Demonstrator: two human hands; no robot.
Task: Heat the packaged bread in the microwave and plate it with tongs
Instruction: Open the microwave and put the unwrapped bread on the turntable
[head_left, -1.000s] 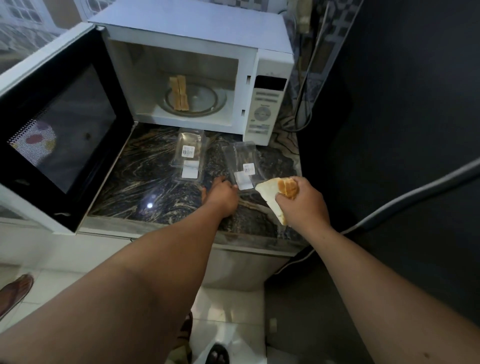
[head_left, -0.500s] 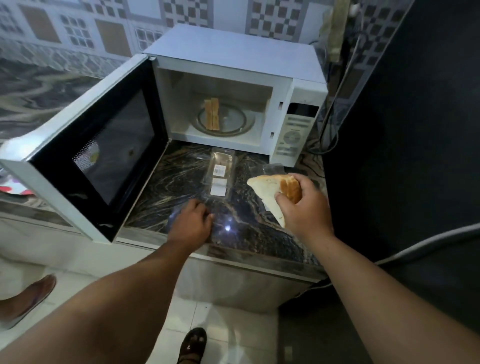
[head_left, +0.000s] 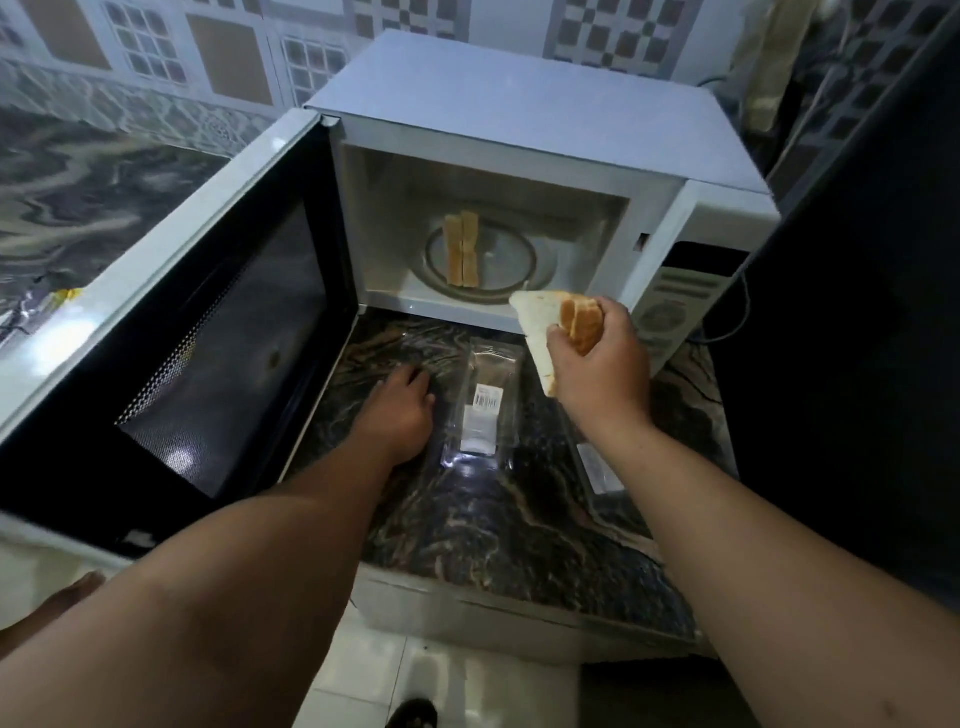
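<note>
Gripped in our right hand (head_left: 597, 364), fingers curled round its thick end, is a triangular piece of bread (head_left: 550, 332), held in the air just in front of the open microwave (head_left: 519, 124). Our left hand (head_left: 400, 410) rests on the marbled counter (head_left: 498, 519) with its fingers bent down, and we cannot tell whether it holds anything.

Going by size, the microwave door (head_left: 171, 332) swings wide over the counter's left edge, so we could knock it with an arm. Next, the bread could clip the cavity's lower lip and tear. On the turntable (head_left: 483, 260) two slices (head_left: 461, 254) stand on edge; we might topple them.

One empty clear package (head_left: 485, 410) lies beside our left hand. Its barcode sticker is too small to read. No tongs show.
</note>
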